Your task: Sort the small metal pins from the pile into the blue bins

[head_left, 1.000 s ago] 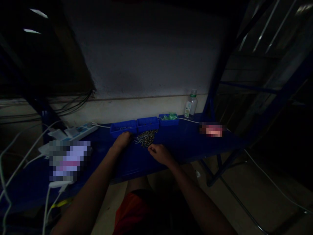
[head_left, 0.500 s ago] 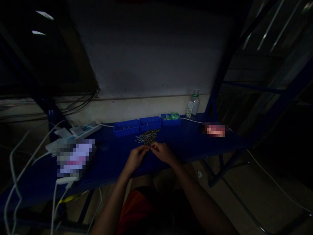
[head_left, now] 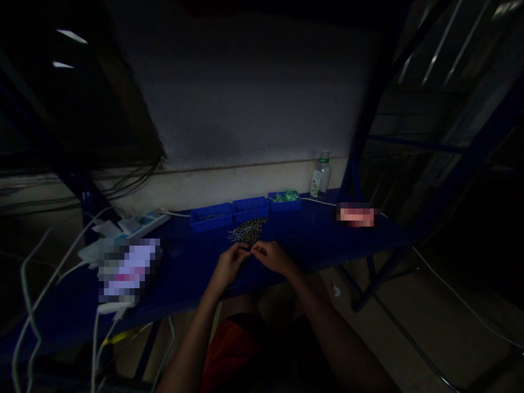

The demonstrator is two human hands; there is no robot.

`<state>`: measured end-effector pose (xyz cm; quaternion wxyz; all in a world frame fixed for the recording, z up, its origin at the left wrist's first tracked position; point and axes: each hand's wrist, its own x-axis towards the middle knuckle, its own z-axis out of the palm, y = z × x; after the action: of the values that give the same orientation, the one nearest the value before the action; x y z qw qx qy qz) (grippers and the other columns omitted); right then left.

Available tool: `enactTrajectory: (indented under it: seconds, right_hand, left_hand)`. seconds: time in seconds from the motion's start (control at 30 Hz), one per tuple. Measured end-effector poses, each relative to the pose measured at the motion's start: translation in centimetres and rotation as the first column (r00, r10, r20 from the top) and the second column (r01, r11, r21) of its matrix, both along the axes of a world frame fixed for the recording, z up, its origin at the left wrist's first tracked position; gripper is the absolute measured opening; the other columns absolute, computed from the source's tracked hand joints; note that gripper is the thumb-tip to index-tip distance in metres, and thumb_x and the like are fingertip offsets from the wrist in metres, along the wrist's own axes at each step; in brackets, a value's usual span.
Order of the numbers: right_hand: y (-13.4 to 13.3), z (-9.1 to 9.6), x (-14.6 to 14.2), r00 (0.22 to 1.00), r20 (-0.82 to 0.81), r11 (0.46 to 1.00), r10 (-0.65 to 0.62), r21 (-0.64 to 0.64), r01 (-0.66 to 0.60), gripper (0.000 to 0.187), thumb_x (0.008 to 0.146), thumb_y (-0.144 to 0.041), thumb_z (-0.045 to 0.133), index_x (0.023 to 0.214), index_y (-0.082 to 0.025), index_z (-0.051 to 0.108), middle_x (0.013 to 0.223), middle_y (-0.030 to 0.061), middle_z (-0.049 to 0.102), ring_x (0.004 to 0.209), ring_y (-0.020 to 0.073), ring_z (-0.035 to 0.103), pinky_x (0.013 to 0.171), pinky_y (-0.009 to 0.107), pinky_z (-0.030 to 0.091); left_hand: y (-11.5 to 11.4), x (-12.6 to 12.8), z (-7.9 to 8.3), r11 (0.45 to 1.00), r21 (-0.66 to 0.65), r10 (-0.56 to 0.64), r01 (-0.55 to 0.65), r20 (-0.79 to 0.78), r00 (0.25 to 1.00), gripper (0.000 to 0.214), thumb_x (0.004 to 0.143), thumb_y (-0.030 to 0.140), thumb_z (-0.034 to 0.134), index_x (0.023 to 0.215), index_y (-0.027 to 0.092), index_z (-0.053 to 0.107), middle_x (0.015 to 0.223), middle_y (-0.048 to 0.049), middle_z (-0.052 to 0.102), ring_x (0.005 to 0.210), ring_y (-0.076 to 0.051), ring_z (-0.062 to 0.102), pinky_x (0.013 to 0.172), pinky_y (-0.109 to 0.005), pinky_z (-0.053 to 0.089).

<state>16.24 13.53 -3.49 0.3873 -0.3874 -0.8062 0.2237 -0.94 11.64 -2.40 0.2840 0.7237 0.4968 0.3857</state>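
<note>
Low over the front of the blue table (head_left: 311, 234), my left hand (head_left: 230, 262) and my right hand (head_left: 271, 255) meet fingertip to fingertip. Both are closed in a pinch. Whatever they hold is too small and dark to name. Just beyond the fingers lies a heap of small metal parts (head_left: 249, 231), with dark brassy heads and thin pale shafts pointing left. Behind the heap stand a left blue bin (head_left: 210, 222) with a few thin metal pieces, a middle blue bin (head_left: 250, 213) with a few small bits, and a right blue bin (head_left: 284, 205) holding green clear plastic.
A clear bottle (head_left: 321, 177) stands against the wall at the back right. Beyond my right hand lies a blurred-out reddish item (head_left: 357, 214). To the left are a power strip (head_left: 149, 221), a blurred-out purple item (head_left: 133, 267) and loose white cables (head_left: 30, 322).
My hands stay together at nearly the same spot, fingers shifting slightly. A thin bit visible between the fingertips earlier is hard to see now. The whole view has shifted slightly.
</note>
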Motion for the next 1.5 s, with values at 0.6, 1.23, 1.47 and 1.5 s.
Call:
enactTrajectory:
  seconds: [0.6, 1.23, 1.47, 1.5]
  right_hand:
    - [-0.04, 0.32, 0.15, 0.998, 0.054, 0.999, 0.012, 0.034, -0.013, 0.021, 0.088, -0.026, 0.043, 0.081, -0.019, 0.061, 0.073, -0.0001, 0.063, 0.068, 0.0102, 0.056, 0.064, 0.018, 0.036]
    - [-0.13, 0.21, 0.07, 0.999, 0.04, 0.999, -0.037, 0.019, 0.037, 0.024, 0.087, -0.032, 0.045, 0.079, -0.018, 0.062, 0.071, 0.0001, 0.064, 0.064, 0.0098, 0.056, 0.06, 0.018, 0.036]
    - [-0.06, 0.26, 0.12, 1.0, 0.005, 0.999, -0.031, -0.017, 0.031, 0.02, 0.086, -0.03, 0.047, 0.083, -0.018, 0.062, 0.072, 0.0005, 0.065, 0.065, 0.0107, 0.058, 0.06, 0.018, 0.038]
    - [-0.04, 0.27, 0.12, 0.999, -0.007, 0.999, -0.038, -0.024, 0.038, 0.02, 0.086, -0.03, 0.046, 0.084, -0.018, 0.062, 0.073, 0.0007, 0.065, 0.065, 0.0109, 0.058, 0.061, 0.019, 0.039]
  left_hand:
    - [-0.53, -0.18, 0.67, 1.0, -0.012, 0.0, 0.002, 0.095, 0.995, 0.033, 0.076, 0.04, 0.055, 0.095, 0.014, 0.062, 0.089, -0.0058, 0.069, 0.083, -0.019, 0.062, 0.075, -0.028, 0.047]
    - [-0.27, -0.14, 0.56, 0.997, 0.079, 0.004, -0.001, -0.045, 0.999, 0.025, 0.078, 0.035, 0.051, 0.088, 0.016, 0.065, 0.082, -0.0044, 0.065, 0.076, -0.017, 0.059, 0.071, -0.026, 0.044]
    - [-0.32, -0.03, 0.57, 0.998, 0.042, 0.05, -0.049, -0.033, 0.998, 0.03, 0.075, 0.042, 0.054, 0.085, 0.016, 0.066, 0.076, -0.0036, 0.066, 0.071, -0.018, 0.06, 0.066, -0.026, 0.044]
    - [-0.33, -0.02, 0.59, 0.997, 0.039, 0.063, -0.062, -0.033, 0.997, 0.03, 0.075, 0.042, 0.053, 0.083, 0.016, 0.066, 0.075, -0.0033, 0.066, 0.071, -0.018, 0.06, 0.066, -0.025, 0.044]
